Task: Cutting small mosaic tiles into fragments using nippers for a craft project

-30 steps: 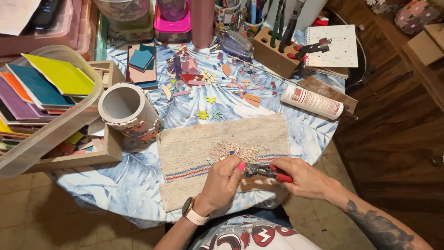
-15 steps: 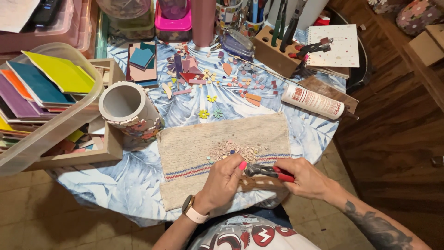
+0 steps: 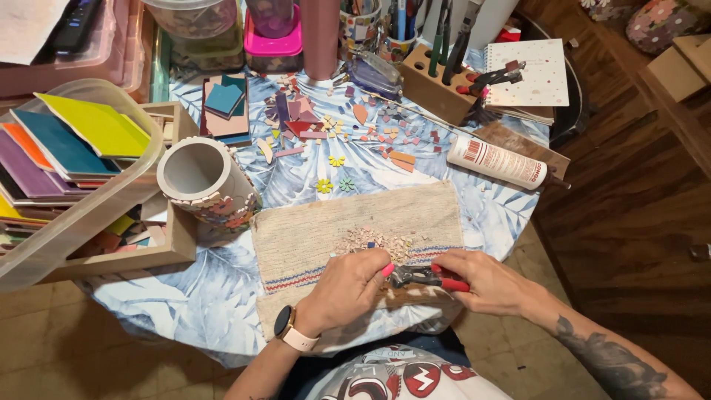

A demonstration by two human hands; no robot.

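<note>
My right hand grips red-handled tile nippers over the near edge of a beige woven cloth. The nipper jaws point left toward my left hand, whose fingertips pinch something small at the jaws; the piece itself is hidden. A small heap of pale tile chips lies on the cloth just beyond both hands. A watch with a pink strap sits on my left wrist.
A mosaic-covered cylinder pot lies left of the cloth. A clear bin of coloured tiles sits at far left on a wooden tray. A glue tube, loose tile pieces, a wooden tool block and a notebook fill the far side.
</note>
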